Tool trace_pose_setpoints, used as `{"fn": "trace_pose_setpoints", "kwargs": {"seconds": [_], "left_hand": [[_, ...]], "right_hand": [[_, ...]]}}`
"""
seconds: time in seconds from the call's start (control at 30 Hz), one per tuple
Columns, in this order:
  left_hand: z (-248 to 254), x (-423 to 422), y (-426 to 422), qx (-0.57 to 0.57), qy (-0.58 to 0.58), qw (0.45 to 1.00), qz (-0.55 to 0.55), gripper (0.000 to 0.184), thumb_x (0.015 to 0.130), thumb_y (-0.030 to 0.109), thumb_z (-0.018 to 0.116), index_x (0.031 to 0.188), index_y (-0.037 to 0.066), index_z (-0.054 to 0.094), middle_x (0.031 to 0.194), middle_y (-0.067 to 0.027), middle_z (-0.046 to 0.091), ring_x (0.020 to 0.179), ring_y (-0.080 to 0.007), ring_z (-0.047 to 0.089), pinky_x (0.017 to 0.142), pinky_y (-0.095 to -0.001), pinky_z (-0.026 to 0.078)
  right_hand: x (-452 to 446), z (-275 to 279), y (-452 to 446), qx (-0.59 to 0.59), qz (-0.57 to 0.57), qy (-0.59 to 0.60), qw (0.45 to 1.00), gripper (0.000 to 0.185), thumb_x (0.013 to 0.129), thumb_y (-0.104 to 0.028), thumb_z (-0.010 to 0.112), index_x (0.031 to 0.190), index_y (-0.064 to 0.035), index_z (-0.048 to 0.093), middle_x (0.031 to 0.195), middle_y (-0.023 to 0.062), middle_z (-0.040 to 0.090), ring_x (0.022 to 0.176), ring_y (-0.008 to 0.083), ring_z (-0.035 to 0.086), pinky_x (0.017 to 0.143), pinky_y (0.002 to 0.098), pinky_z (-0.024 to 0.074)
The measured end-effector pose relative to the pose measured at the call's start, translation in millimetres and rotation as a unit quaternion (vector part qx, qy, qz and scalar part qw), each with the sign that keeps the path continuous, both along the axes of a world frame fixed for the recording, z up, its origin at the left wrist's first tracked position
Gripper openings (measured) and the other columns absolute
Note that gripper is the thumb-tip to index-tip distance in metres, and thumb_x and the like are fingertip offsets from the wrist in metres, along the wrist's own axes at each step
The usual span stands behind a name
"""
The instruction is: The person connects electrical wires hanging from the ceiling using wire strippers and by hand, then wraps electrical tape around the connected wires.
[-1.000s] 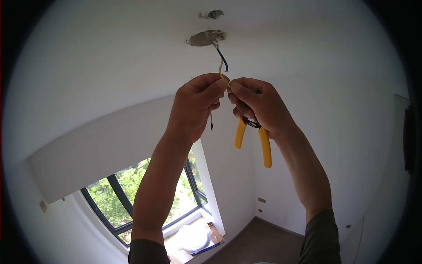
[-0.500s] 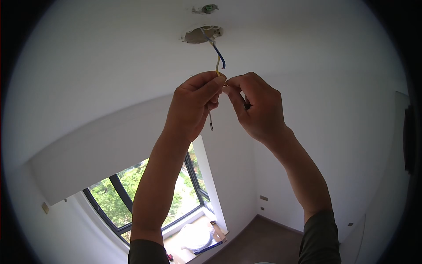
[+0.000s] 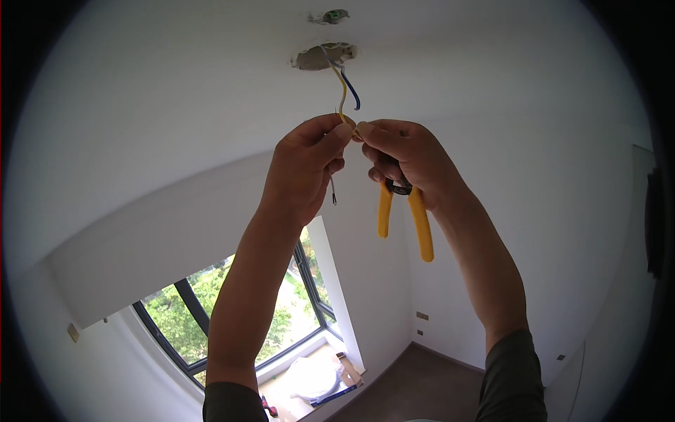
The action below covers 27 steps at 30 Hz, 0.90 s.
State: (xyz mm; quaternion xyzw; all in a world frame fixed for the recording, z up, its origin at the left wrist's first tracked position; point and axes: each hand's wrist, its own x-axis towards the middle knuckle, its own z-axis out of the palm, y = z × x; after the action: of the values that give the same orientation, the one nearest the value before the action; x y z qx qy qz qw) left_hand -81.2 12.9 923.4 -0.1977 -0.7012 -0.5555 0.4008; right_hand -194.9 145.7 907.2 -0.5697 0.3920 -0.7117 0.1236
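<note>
My left hand (image 3: 306, 165) pinches a yellow wire (image 3: 343, 98) that hangs from a ragged hole (image 3: 323, 56) in the ceiling. A blue wire (image 3: 351, 88) hangs free beside it, its lower end bare of any hand. Under my left hand a thin grey wire (image 3: 332, 188) dangles with a dark tip. My right hand (image 3: 404, 155) is closed, thumb and forefinger pinched at the wire's end close to my left fingertips. Its other fingers hold yellow-handled pliers (image 3: 420, 225), handles pointing down; the pliers' head is hidden in the palm.
A smaller hole (image 3: 332, 15) lies further along the ceiling. Down on the left is a window (image 3: 176, 316), with a white plastic-wrapped item (image 3: 313, 378) and a cardboard box (image 3: 349, 373) on its sill. Brown floor (image 3: 415, 387) and a dark object (image 3: 654, 225) on the right wall show.
My right hand has turned, and the pliers' yellow handles show again after being hidden half a second ago. The yellow wire has bent slightly left, with my left hand shifted a little left.
</note>
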Motion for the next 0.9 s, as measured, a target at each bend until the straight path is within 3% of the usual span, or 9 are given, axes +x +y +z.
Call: {"fn": "trace_pose_setpoints", "kwargs": {"seconds": [0.07,0.13,0.17,0.27,0.4,0.47,0.53,0.67,0.9], "left_hand": [[0.3,-1.1,-0.5,0.001,-0.004,1.0,-0.011,0.02,0.093,0.015,0.068,0.108,0.002,0.067,0.086,0.0009,0.063,0.073,-0.0073,0.049,0.069,-0.0244,0.042],[-0.2,-2.0,0.0,0.002,-0.008,1.0,-0.021,0.02,0.092,0.014,0.069,0.108,0.002,0.068,0.085,0.0011,0.062,0.073,-0.0073,0.049,0.068,-0.0245,0.042],[0.1,-1.4,0.9,0.009,-0.007,1.0,-0.02,0.019,0.092,0.013,0.069,0.107,0.002,0.068,0.084,0.0014,0.062,0.072,-0.0071,0.049,0.067,-0.0242,0.042],[0.4,-1.8,2.5,0.013,-0.008,1.0,-0.026,0.018,0.092,0.012,0.069,0.107,0.002,0.069,0.083,0.0018,0.061,0.071,-0.0067,0.048,0.066,-0.0236,0.041],[0.1,-1.5,1.5,0.015,-0.003,1.0,-0.026,0.018,0.092,0.012,0.068,0.107,0.002,0.069,0.081,0.0022,0.06,0.07,-0.0063,0.048,0.066,-0.0232,0.041],[1.2,-0.6,1.0,0.016,-0.005,1.0,-0.019,0.018,0.092,0.012,0.068,0.107,0.002,0.068,0.081,0.0023,0.06,0.07,-0.0063,0.048,0.066,-0.0232,0.041],[1.2,-0.5,-0.7,0.017,-0.008,1.0,-0.012,0.018,0.092,0.012,0.068,0.107,0.002,0.068,0.081,0.0024,0.06,0.07,-0.0063,0.048,0.066,-0.0233,0.041],[4.2,3.7,-5.5,-0.008,-0.006,1.0,-0.009,0.018,0.091,0.012,0.069,0.107,0.002,0.068,0.082,0.0022,0.06,0.071,-0.0064,0.048,0.066,-0.0235,0.041],[6.9,6.1,-2.8,-0.001,-0.012,1.0,-0.008,0.019,0.09,0.012,0.071,0.106,0.002,0.068,0.083,0.0014,0.062,0.072,-0.0072,0.049,0.066,-0.0241,0.041]], "right_hand": [[3.1,-11.5,-6.3,-0.152,-0.183,0.069,0.969,0.019,0.091,-0.021,0.069,0.097,-0.0034,0.065,0.076,-0.0013,0.058,0.054,0.0039,0.044,0.056,0.022,0.0425],[-6.1,-22.4,-14.5,-0.297,-0.355,0.203,0.863,0.013,0.088,-0.012,0.072,0.097,-0.0053,0.065,0.084,0.001,0.064,0.059,0.007,0.054,0.054,0.0225,0.0453],[-7.9,-24.0,-17.8,-0.297,-0.355,0.203,0.863,0.013,0.088,-0.012,0.072,0.097,-0.0053,0.065,0.084,0.001,0.064,0.059,0.007,0.054,0.054,0.0225,0.0453],[-6.5,-21.4,-23.1,-0.401,-0.435,0.32,0.74,0.01,0.085,-0.005,0.072,0.093,-0.0066,0.066,0.084,0.0054,0.065,0.064,0.0138,0.064,0.05,0.0276,0.0488],[-8.5,-19.3,-26.1,-0.385,-0.405,0.335,0.758,0.006,0.092,-0.009,0.066,0.095,-0.0046,0.065,0.085,0.0023,0.065,0.052,0.0057,0.045,0.05,0.0234,0.0391],[-1.4,-18.6,-19.6,-0.216,-0.285,0.214,0.909,0.014,0.097,-0.016,0.061,0.095,-0.0025,0.064,0.078,0.0018,0.063,0.052,0.0063,0.046,0.053,0.0238,0.0416],[5.1,-8.3,-6.3,-0.077,-0.061,0.063,0.993,0.023,0.1,-0.021,0.056,0.094,-0.0008,0.063,0.072,-0.0005,0.058,0.05,0.0051,0.044,0.056,0.0243,0.0439],[-5.0,-2.2,-5.3,-0.004,0.068,0.053,0.996,0.025,0.1,-0.024,0.055,0.094,-0.0011,0.062,0.071,-0.002,0.054,0.046,0.0019,0.036,0.057,0.0242,0.0437],[3.4,-14.9,-8.9,-0.14,-0.184,0.227,0.946,0.014,0.092,-0.014,0.067,0.098,-0.0012,0.064,0.073,-0.0025,0.056,0.054,0.003,0.044,0.056,0.0229,0.0411]]}}
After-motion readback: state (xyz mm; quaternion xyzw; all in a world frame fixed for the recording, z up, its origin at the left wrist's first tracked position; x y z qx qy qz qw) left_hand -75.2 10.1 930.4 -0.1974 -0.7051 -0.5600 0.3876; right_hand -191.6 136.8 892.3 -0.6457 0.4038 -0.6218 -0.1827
